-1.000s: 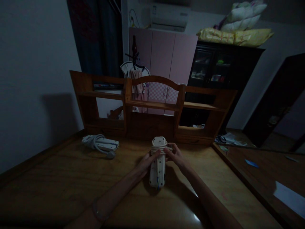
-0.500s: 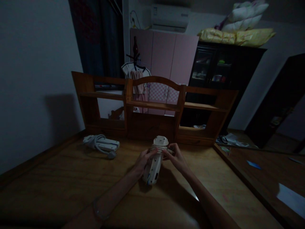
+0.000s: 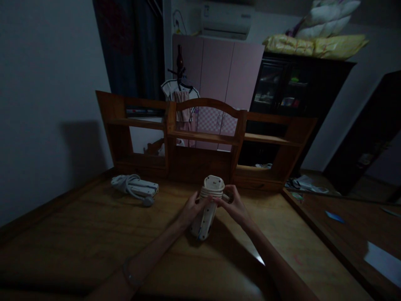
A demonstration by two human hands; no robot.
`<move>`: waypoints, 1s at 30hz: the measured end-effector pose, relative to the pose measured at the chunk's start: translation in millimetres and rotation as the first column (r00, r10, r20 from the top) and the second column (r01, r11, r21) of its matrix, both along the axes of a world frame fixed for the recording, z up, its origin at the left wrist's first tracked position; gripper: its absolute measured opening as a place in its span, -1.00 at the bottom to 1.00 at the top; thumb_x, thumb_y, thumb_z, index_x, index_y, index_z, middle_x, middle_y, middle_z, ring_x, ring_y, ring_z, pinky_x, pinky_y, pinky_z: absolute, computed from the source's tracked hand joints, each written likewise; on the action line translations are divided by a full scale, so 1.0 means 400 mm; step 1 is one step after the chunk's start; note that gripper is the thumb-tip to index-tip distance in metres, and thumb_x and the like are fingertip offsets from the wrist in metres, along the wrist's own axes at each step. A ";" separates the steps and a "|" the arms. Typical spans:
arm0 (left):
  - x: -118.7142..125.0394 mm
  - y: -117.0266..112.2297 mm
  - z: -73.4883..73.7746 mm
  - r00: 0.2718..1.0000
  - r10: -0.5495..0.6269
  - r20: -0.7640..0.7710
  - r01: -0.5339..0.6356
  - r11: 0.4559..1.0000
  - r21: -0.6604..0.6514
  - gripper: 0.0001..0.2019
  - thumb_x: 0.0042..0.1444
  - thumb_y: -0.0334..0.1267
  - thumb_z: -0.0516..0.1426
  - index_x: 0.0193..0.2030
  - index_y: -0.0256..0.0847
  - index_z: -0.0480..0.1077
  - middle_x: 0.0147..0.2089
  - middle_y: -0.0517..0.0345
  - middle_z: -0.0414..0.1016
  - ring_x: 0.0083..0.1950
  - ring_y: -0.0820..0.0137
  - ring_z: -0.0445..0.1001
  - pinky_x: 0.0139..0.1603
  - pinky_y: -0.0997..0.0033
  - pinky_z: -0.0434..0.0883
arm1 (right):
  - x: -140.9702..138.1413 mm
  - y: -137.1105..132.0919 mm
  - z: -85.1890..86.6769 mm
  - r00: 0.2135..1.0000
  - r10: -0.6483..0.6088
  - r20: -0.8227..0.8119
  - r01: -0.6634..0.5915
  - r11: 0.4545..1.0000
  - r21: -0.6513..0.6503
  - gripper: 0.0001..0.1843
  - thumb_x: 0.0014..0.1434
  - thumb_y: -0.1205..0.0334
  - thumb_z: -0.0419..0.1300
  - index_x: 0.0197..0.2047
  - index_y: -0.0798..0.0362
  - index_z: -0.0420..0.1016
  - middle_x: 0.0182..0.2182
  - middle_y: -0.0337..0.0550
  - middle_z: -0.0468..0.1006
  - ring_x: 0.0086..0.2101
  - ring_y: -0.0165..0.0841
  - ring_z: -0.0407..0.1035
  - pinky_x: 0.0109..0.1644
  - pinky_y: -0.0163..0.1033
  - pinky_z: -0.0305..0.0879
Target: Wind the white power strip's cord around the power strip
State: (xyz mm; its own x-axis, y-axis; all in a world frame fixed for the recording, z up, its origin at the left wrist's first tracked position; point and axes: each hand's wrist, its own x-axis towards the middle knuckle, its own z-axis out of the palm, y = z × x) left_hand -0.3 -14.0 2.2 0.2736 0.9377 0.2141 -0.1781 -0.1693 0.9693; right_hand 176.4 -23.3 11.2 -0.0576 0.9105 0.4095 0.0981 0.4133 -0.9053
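Observation:
A white power strip with its cord wound round the upper end is held a little above the wooden desk, tilted with its far end up. My left hand grips its left side, fingers closed round the body. On the right side, my right hand pinches at the wound cord. A second white power strip with a coiled cord and plug lies on the desk at the left.
A wooden shelf unit stands along the desk's back edge. A wall rises at the left. Another dark table with papers adjoins on the right. Behind are pink wardrobe doors and a dark cabinet.
The power strip has tilted, its near end swinging left and lifting slightly. Both hands keep hold and have shifted a little with it.

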 end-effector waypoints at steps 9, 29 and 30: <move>0.004 0.001 -0.011 0.981 0.159 -0.108 -0.151 0.986 0.077 -0.47 -0.10 0.07 0.25 -0.07 -0.28 0.41 -0.15 -0.02 0.55 -0.15 0.19 0.51 -0.23 0.37 0.42 | 0.002 0.005 -0.022 0.999 -0.009 -0.031 0.010 0.999 0.032 -0.55 0.00 0.05 0.33 -0.19 -0.03 0.17 -0.31 -0.29 0.38 -0.36 -0.40 0.39 -0.30 -0.27 0.39; -0.015 0.022 -0.004 0.947 0.319 0.027 -0.320 0.947 0.026 -0.50 -0.09 0.04 0.26 -0.08 -0.25 0.38 -0.14 -0.01 0.54 -0.19 0.27 0.52 -0.23 0.41 0.40 | -0.020 0.002 -0.022 0.981 0.190 -0.029 -0.189 0.982 0.018 -0.73 0.23 0.04 0.11 -0.06 -0.05 0.23 -0.29 -0.22 0.41 -0.38 -0.39 0.41 -0.27 -0.17 0.43; -0.013 0.021 -0.002 0.947 0.319 0.034 -0.320 0.947 0.023 -0.50 -0.09 0.04 0.27 -0.08 -0.25 0.38 -0.14 -0.01 0.54 -0.18 0.28 0.52 -0.22 0.41 0.40 | -0.017 0.005 -0.020 0.980 0.193 -0.046 -0.193 0.981 0.009 -0.72 0.22 0.03 0.11 -0.06 -0.05 0.23 -0.29 -0.22 0.41 -0.39 -0.39 0.41 -0.27 -0.16 0.43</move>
